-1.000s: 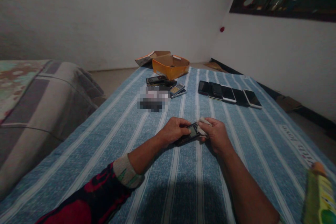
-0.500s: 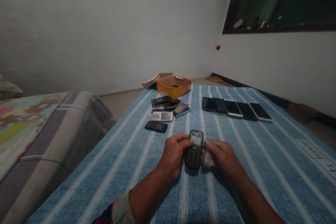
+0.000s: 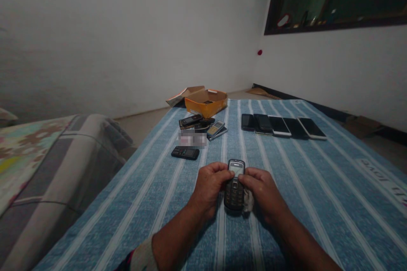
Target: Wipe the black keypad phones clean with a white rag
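Observation:
A black keypad phone [image 3: 234,192] with a small lit-looking grey screen is held upright between both hands above the striped cloth. My left hand [image 3: 208,188] grips its left edge, thumb over the screen's lower corner. From the other side my right hand [image 3: 263,190] grips the phone too, its thumb by the screen. A crumpled whitish cloth [image 3: 248,203] is tucked in the right palm, partly hidden behind the phone. Another black keypad phone [image 3: 185,153] lies on the cloth beyond my left hand.
Several older phones [image 3: 216,128] lie heaped before an open orange box [image 3: 206,106] with its lid leaning behind. Several smartphones [image 3: 280,127] form a row on the right. Blue striped cloth [image 3: 143,203] covers the surface. A draped grey blanket [image 3: 92,148] is at left.
My right hand has moved left onto the phone, its thumb now on the front and the whitish cloth against the phone's edge. The view has shifted slightly.

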Action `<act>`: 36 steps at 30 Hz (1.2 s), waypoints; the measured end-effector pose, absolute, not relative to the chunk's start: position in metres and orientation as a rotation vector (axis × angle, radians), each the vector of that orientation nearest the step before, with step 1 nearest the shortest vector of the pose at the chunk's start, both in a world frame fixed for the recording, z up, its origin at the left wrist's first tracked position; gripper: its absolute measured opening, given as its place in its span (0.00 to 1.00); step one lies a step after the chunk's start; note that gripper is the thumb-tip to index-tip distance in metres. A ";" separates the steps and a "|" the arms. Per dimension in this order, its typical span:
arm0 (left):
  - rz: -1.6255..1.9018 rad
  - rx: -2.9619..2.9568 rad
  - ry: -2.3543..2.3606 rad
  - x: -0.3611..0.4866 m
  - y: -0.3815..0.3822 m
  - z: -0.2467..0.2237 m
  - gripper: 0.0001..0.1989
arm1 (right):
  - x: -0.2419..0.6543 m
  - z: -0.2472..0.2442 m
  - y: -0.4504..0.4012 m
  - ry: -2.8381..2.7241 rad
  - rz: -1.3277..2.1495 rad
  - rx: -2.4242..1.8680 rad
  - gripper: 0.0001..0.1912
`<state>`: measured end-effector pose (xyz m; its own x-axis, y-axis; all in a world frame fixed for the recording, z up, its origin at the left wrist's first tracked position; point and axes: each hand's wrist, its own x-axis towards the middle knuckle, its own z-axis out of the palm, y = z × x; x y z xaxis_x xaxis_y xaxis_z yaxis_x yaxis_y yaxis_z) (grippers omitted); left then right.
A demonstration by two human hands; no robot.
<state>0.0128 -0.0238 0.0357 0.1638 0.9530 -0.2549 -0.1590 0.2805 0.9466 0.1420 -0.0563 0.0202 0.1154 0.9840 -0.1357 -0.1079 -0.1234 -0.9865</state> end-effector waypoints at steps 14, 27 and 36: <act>0.988 0.989 1.151 0.015 -0.025 0.034 0.06 | 0.142 0.018 -0.055 -0.987 1.227 -1.312 0.10; 1.012 1.014 1.145 0.015 -0.025 0.037 0.07 | 0.141 0.018 -0.057 -0.973 1.272 -1.257 0.10; 1.011 1.083 1.159 0.015 -0.023 0.034 0.06 | 0.144 0.016 -0.054 -0.949 1.272 -1.260 0.12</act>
